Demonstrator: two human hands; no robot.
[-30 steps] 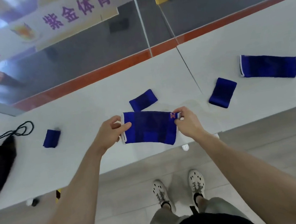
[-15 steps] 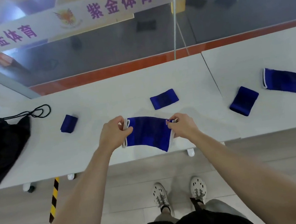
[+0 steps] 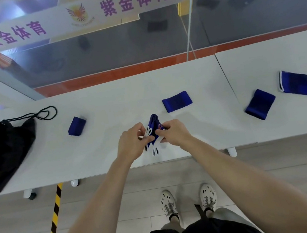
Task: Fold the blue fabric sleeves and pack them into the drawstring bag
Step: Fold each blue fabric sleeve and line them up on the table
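The white tabletop (image 3: 108,102) spans mid-frame; the black drawstring bag (image 3: 2,148) lies at its left end, reaching the near edge; an unfolded sleeve (image 3: 304,84) runs off the frame's right side; the right folded sleeve (image 3: 260,104), centre folded sleeve (image 3: 177,101) and left folded sleeve (image 3: 76,126) lie well apart, bare surface between; near the front edge at centre, the left hand (image 3: 130,142) and right hand (image 3: 174,133) pinch a bunched sleeve (image 3: 153,122) with curled fingers.

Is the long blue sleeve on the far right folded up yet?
No, spread out. The long sleeve lies flat at full length, unlike the short folded sleeve beside it.
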